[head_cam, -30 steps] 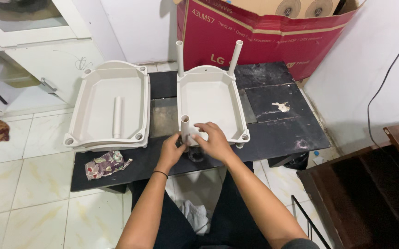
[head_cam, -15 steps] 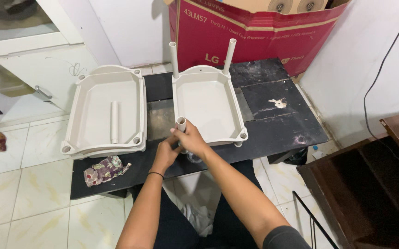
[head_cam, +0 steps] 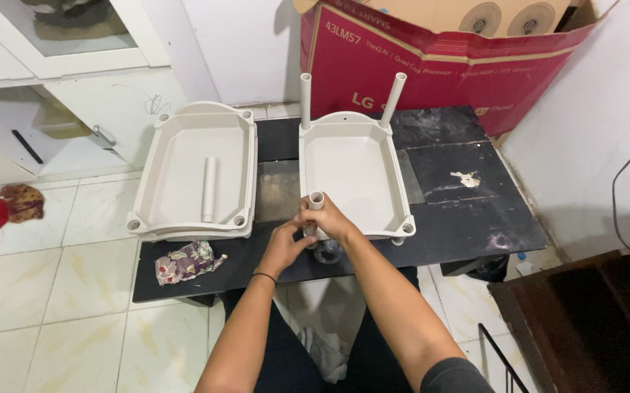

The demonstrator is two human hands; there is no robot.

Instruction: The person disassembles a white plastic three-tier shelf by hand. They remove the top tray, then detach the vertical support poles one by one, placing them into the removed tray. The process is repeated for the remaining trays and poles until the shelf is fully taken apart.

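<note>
Both hands meet at the near left corner of a cream plastic shelf tray (head_cam: pixel 351 171) lying on a black board. My right hand (head_cam: pixel 327 217) wraps around an upright cream tube (head_cam: pixel 316 201) standing at that corner. My left hand (head_cam: pixel 286 244) grips the tube's lower part just below the right hand. Two more tubes, the far left tube (head_cam: pixel 305 98) and the far right tube (head_cam: pixel 393 98), stand upright in the tray's far corners. The near right corner socket (head_cam: pixel 406 228) holds nothing.
A stack of similar trays (head_cam: pixel 162 156) lies to the left with a loose tube (head_cam: pixel 208 188) inside. A patterned cloth (head_cam: pixel 185 261) sits near the board's front edge. A red cardboard box (head_cam: pixel 446 65) leans behind. White cabinets (head_cam: pixel 60 44) stand at far left, dark furniture (head_cam: pixel 591 313) at right.
My hands have stayed on the tube at the tray's near left corner. The camera view has shifted slightly; the tube stands a little lower between my hands.
</note>
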